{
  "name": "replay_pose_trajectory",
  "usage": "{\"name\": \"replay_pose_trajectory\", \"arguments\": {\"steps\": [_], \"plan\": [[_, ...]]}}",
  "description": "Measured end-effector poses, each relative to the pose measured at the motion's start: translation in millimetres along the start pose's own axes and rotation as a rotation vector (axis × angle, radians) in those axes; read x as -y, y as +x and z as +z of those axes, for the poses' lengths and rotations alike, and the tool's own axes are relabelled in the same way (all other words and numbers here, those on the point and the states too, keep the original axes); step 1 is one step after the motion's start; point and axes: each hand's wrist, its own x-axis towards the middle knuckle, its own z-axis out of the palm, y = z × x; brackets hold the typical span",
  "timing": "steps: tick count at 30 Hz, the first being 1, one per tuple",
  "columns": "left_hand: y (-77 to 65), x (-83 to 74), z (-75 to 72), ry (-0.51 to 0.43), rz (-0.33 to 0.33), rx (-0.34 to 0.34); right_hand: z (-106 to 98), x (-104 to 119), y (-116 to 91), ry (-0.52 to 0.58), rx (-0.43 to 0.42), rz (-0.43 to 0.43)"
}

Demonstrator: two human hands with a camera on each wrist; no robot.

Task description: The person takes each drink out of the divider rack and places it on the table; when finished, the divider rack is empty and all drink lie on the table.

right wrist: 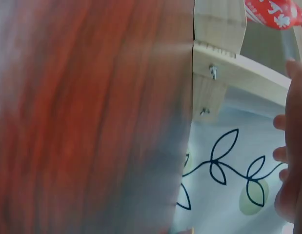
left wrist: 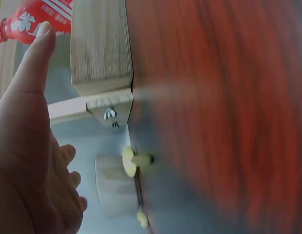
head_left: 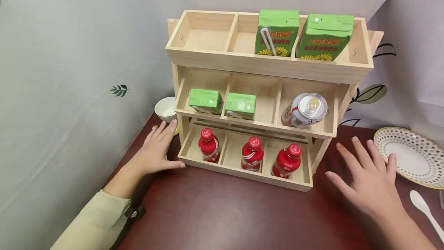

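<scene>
A three-tier wooden rack stands on the dark red table. My left hand is beside its lower left corner, fingers spread and holding nothing. To the right of the rack my right hand hovers over the table, fingers apart, also without anything in it. Three red bottles stand in the bottom tier, one per compartment. The middle tier holds two small green drink cartons and, on the right, a silver-topped can. Two more green cartons lean in the top tier, whose left compartment is bare.
A white bowl sits behind my left hand, near the grey curtain. On the right are a dotted oval plate and a white spoon. Dark tabletop extends in front of the rack.
</scene>
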Motion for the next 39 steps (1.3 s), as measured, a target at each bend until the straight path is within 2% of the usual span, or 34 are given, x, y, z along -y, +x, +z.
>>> {"name": "replay_pose_trajectory", "arguments": {"steps": [4,6,10,13,22,25,29,33,39], "plan": [[3.1,-6.3,5.1,-0.165,0.008,-0.005,3.8,6.8,3.3,0.083,-0.141,-0.087],[6.5,-9.9,7.6,-0.305,0.025,-0.010,6.1,11.7,3.9,0.123,-0.197,-0.134],[10.5,-30.3,-1.5,-0.589,0.054,-0.018,9.4,23.5,2.6,0.185,-0.214,-0.159],[11.2,-46.0,-8.8,-0.697,0.049,-0.043,12.4,31.1,1.7,0.243,-0.240,-0.143],[15.3,-55.3,6.8,-0.894,-0.018,-0.134,22.7,47.2,-3.0,0.432,-0.360,-0.095],[17.8,-57.4,11.2,-0.935,-0.047,-0.167,26.7,55.6,-0.7,0.516,-0.415,-0.127],[20.3,-59.7,14.2,-0.936,-0.076,-0.192,31.4,66.7,3.5,0.609,-0.466,-0.171],[18.6,-57.1,15.6,-0.983,-0.087,-0.192,35.1,78.6,7.8,0.696,-0.431,-0.162],[16.6,-50.2,17.8,-1.010,-0.085,-0.186,30.6,110.6,18.1,0.810,-0.296,-0.086]]}}
